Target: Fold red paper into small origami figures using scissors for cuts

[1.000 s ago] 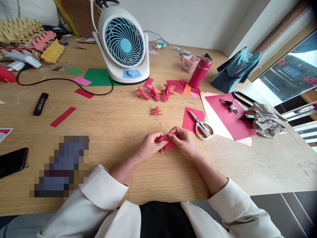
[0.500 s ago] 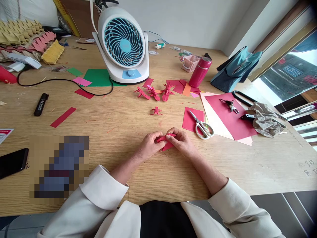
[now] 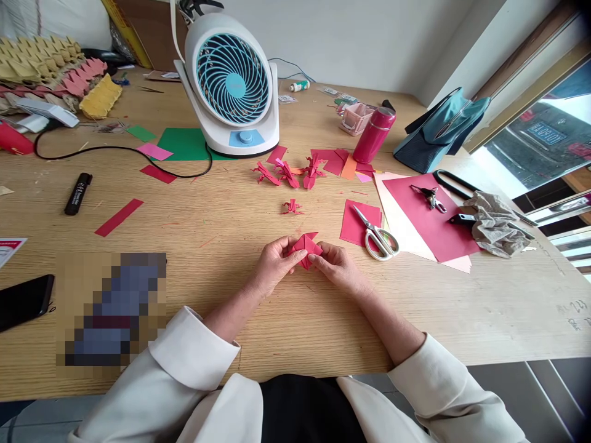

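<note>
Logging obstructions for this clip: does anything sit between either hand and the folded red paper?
Nothing visible does: the left hand and right hand both hold the folded red paper directly. The scissors lie apart, to the right.

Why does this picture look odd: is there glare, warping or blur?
In the head view, the desk fan and vacuum flask lean outward, likely wide-angle distortion; daylight washes out patches through the window; a pixelated patch hides whatever lies at left; the folded red paper looks reasonably sharp.
</note>
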The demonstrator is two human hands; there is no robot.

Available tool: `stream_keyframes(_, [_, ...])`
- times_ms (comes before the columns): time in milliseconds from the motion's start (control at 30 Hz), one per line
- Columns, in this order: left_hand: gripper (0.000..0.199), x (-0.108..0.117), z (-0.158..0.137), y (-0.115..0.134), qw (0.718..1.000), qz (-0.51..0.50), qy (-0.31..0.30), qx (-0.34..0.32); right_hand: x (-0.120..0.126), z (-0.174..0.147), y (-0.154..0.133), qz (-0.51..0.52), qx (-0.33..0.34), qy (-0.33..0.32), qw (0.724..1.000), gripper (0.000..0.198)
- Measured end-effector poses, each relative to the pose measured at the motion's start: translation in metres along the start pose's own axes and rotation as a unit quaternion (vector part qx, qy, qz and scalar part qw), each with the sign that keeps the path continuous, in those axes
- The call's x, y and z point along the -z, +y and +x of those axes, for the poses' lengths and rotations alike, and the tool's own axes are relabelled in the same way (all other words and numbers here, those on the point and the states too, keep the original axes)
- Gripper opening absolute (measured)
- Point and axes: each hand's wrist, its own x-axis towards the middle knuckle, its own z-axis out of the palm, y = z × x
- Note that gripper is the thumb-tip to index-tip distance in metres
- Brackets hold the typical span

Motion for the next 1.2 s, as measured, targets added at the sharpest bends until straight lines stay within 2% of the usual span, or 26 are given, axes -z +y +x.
stream_keyframes(233, [0.035, 0.006, 0.002, 0.000, 0.998, 0.051, -0.032, -0.025, 0.000, 0.001, -0.002, 0.017, 0.000, 0.015, 1.000, 0.044])
stream_keyframes(433, [0.035, 0.010, 0.004, 0.000, 0.986, 0.138, -0.042, -0.077, 0.000, 0.000, -0.005, 0.015, -0.010, 0.023, 1.000, 0.040])
stream_keyframes(633, [0.029, 0.011, 0.006, -0.007, 0.978, 0.179, -0.012, -0.106, -0.002, -0.001, 0.000, -0.039, 0.010, 0.031, 0.999, 0.034])
stream_keyframes(833, [0.023, 0.009, 0.005, -0.004, 0.985, 0.147, 0.009, -0.091, -0.003, -0.002, -0.003, 0.004, 0.003, 0.002, 1.000, 0.035])
stream_keyframes(933, [0.021, 0.007, 0.004, -0.001, 0.988, 0.132, 0.023, -0.075, -0.003, -0.003, -0.007, -0.021, -0.012, -0.004, 1.000, 0.037])
stream_keyframes(1200, [0.027, 0.012, 0.006, -0.004, 0.992, 0.112, -0.001, -0.065, -0.003, -0.003, -0.008, -0.027, -0.027, 0.001, 0.999, 0.030])
